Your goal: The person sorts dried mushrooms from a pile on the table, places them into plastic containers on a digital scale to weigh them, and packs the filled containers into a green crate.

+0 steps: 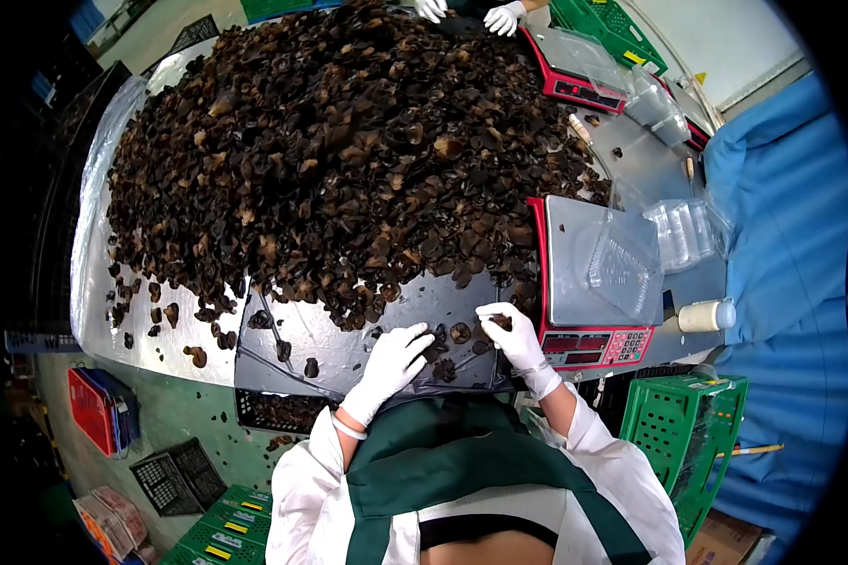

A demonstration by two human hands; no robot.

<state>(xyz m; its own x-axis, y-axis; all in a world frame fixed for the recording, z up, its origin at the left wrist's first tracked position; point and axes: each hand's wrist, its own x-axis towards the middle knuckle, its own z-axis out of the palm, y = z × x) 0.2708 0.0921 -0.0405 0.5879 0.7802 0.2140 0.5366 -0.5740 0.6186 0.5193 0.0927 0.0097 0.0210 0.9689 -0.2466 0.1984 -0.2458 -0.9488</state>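
Observation:
A large heap of dark brown wood ear mushrooms (349, 160) covers most of the metal table. My left hand (392, 365), in a white glove, is low over the dark sheet (302, 325) at the near edge, its fingertips closed around a dark mushroom piece (437, 341). My right hand (516, 341), also gloved, pinches a brown mushroom piece (501, 322) between thumb and fingers, just left of the near scale. Between my hands lie a few loose pieces, among them a small round one (460, 332).
Right of my hands stands a red scale (575, 273) with a clear plastic tray (624, 268) on it. Stacked clear containers (680, 234) and a white bottle (706, 315) sit beyond. Another person's gloved hands (504, 17) are at the far edge. Green crates (678, 424) stand below right.

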